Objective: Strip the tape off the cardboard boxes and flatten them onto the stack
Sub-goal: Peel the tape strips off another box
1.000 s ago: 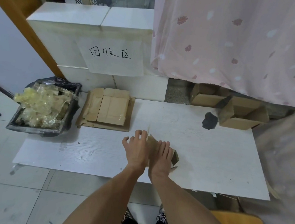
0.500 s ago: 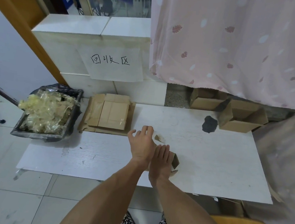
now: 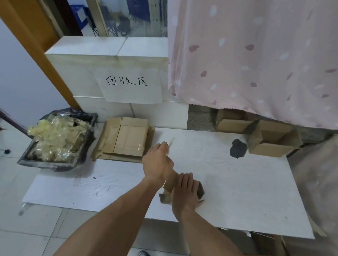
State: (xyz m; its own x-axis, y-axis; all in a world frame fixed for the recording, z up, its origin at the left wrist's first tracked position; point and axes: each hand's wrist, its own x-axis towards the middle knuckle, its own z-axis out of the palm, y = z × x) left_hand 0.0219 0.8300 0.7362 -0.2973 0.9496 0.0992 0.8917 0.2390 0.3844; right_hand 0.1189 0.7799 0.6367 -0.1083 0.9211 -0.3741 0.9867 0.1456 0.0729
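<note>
Since the earlier frame, left hand [image 3: 157, 161] is lifting up and away toward frame centre, fingers pinching a strip of clear tape [image 3: 169, 146] that is peeling off the small cardboard box [image 3: 181, 186]. Right hand [image 3: 183, 191] is lying flat across that box at lower centre, fingers straight, pinning it to the white tabletop [image 3: 239, 194].

Assessment: the box is appearing light and thin-walled, likely to slide or crumple unless held down; the tape is looking limp and sticky, best taken at its free end and drawn low along the seam.

Flattened cardboard stack [image 3: 126, 138] is sitting at the table's upper-left edge. A black bin [image 3: 81, 149] of discarded tape is standing left of it. Two open boxes [image 3: 272, 140] are waiting at upper right below a pink curtain [image 3: 271, 55]. A dark stain [image 3: 237, 148] is marking the table. A handwritten paper sign [image 3: 127, 84] is hanging on the white ledge behind.
</note>
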